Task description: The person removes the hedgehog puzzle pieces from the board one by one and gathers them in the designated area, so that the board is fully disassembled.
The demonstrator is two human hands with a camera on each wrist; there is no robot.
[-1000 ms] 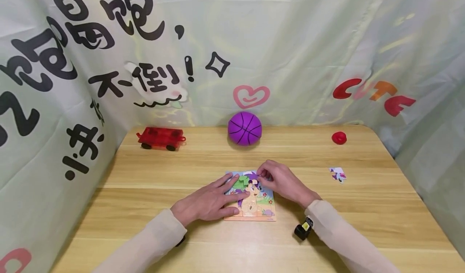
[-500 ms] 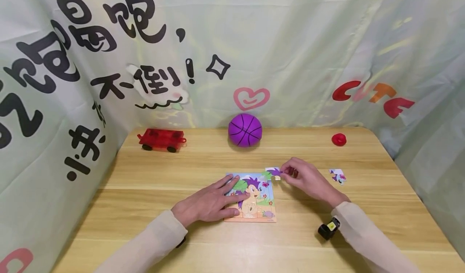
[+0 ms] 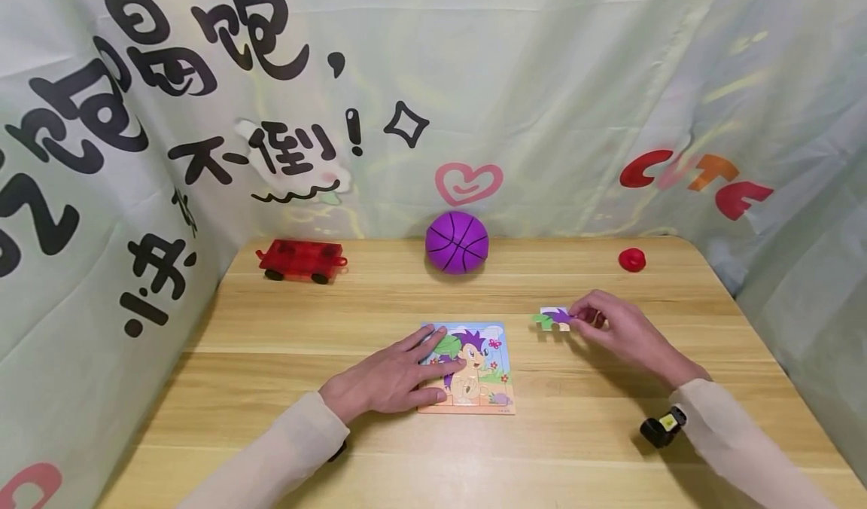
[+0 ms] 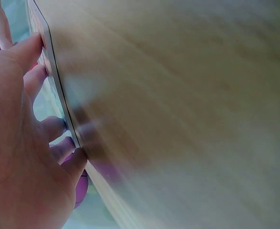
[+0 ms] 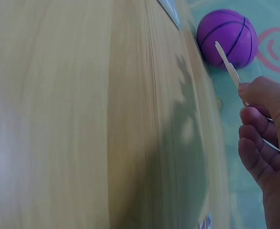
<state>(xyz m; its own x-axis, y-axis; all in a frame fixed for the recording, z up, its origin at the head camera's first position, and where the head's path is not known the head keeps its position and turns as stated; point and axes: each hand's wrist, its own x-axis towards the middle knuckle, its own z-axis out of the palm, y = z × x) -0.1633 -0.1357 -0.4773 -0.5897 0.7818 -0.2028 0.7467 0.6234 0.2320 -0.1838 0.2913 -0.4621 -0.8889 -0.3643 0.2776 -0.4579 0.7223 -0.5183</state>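
My left hand [image 3: 382, 377] lies with spread, straight fingers on the left side of a hedgehog jigsaw puzzle [image 3: 491, 388] in a flat tray. In the left wrist view, its fingertips rest along the tray's edge [image 4: 58, 86]. To the right of the puzzle, my right hand [image 3: 619, 336] pinches a jigsaw piece [image 3: 554, 318] by its right side, between thumb and fingers. Purple spikes and green leaf are printed on that piece. The right wrist view shows the piece [image 5: 229, 66] edge-on, raised above the table, with its shadow below.
A purple basketball [image 3: 457, 242] stands at the back middle of the wooden table [image 3: 379, 464]. A red toy wagon [image 3: 302, 261] is at the back left, and a small red object [image 3: 632, 260] at the back right. Printed cloth [image 3: 555, 102] hangs behind. My right hand hides another loose piece in the head view.
My right hand has lifted the jigsaw piece off the puzzle's upper part and carried it to the right, passing in front of the other loose piece. My left hand has stayed in place.
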